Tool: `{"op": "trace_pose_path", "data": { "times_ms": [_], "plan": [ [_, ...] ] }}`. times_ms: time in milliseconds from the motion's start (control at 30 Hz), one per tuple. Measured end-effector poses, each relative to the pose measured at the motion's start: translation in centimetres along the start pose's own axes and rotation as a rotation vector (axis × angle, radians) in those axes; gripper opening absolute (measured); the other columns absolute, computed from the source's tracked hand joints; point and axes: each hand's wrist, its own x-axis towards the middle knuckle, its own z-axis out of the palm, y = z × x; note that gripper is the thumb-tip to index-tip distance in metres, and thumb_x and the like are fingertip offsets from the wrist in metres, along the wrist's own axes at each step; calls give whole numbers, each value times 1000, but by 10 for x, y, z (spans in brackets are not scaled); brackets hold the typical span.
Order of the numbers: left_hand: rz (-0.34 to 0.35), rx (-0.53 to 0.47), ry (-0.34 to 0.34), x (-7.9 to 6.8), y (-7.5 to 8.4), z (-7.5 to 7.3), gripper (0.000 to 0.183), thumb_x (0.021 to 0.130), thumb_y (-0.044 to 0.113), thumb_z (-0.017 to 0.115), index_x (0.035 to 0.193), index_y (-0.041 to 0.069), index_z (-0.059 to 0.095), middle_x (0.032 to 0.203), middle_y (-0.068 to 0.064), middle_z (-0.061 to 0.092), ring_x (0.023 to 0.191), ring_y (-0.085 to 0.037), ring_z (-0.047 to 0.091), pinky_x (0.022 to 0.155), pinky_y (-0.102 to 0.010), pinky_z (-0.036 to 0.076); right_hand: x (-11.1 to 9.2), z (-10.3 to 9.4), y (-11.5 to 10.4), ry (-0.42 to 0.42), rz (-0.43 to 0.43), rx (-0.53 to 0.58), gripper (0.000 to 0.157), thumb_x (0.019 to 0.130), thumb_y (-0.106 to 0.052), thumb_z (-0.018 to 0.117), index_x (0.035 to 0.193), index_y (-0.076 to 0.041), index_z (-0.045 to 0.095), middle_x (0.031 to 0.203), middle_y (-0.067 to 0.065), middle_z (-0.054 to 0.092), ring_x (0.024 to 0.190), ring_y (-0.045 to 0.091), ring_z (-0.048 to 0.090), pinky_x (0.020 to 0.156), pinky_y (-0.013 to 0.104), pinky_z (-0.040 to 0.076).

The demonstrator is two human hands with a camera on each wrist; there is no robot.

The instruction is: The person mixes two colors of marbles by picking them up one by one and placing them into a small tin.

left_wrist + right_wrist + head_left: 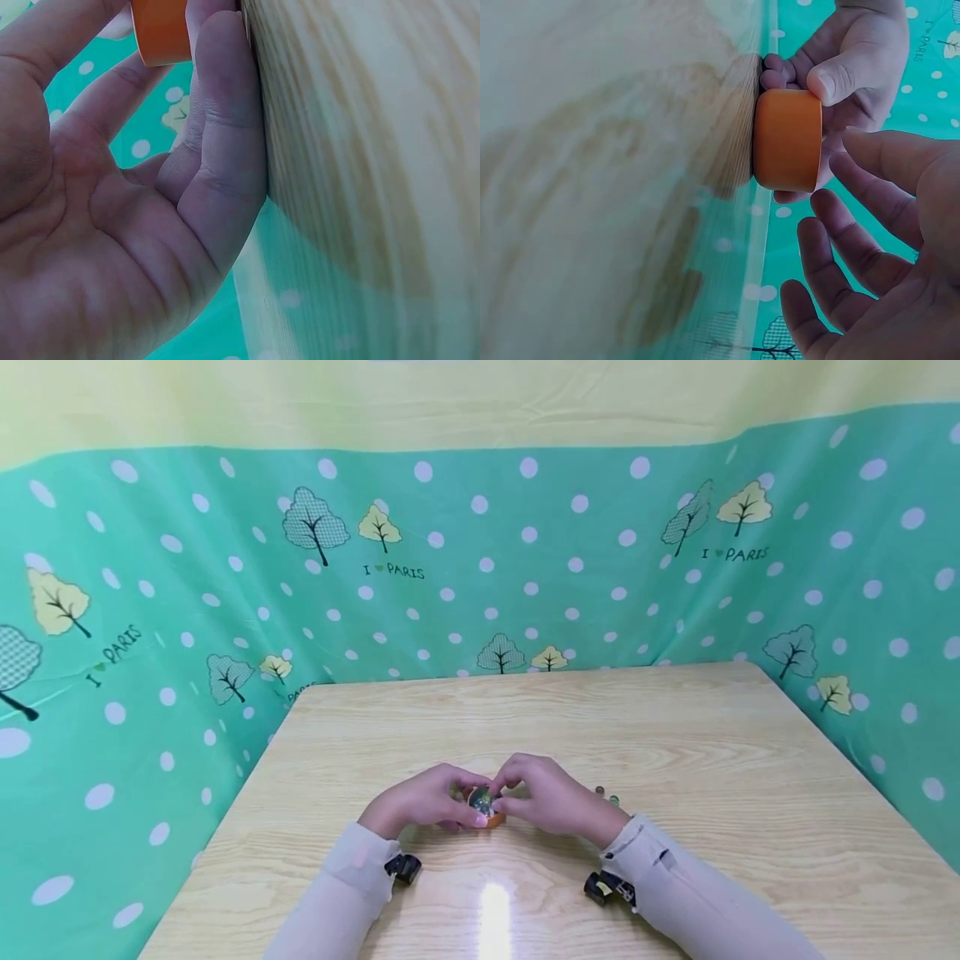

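Observation:
A small round orange cup (pixel 495 821) stands on the table near the middle, holding shiny, glassy, greenish contents (pixel 482 800) too small to make out singly. My left hand (pixel 437 797) grips the cup from its left side, thumb at the rim. In the right wrist view the cup's smooth orange wall (pixel 786 141) shows side-on, with the left thumb on its edge. My right hand (pixel 546 793) is at the cup's mouth, thumb and index fingertips close together there. Its other fingers are loosely spread, and I see nothing between the fingertips.
Beyond the right wrist, a brown marble (pixel 599 791) and a green marble (pixel 614 800) lie on the wooden table (pixel 525 710). Black wrist cameras (pixel 405 868) hang below both sleeves. A green dotted curtain (pixel 450 560) closes off the back and sides.

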Motion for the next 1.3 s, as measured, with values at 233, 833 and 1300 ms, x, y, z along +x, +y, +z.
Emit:
{"op": "trace_pose_path", "data": {
  "times_ms": [233,833,1300],
  "plan": [
    [-1,-9,2,-2,0,0,49,90,27,83,136,26,69,102,-3,73,74,-18,69,64,-34,58,0,0,-2,1,-2,-21,10,93,-19,78,103,-17,77,107,-8,68,104,19,65,94,43,55],
    [19,-3,8,-1,-4,3,43,89,26,84,130,29,72,106,-2,74,73,-18,67,64,-33,58,-7,-3,9,4,6,-75,8,92,-18,79,100,-20,78,102,-9,69,100,16,66,91,41,55],
    [23,5,17,-4,-3,2,46,89,24,84,133,23,71,103,-3,74,71,-18,66,63,-33,57,-10,-8,13,16,-11,-95,8,91,-16,79,98,-20,77,102,-7,70,99,17,66,90,45,55]
  ]
}}
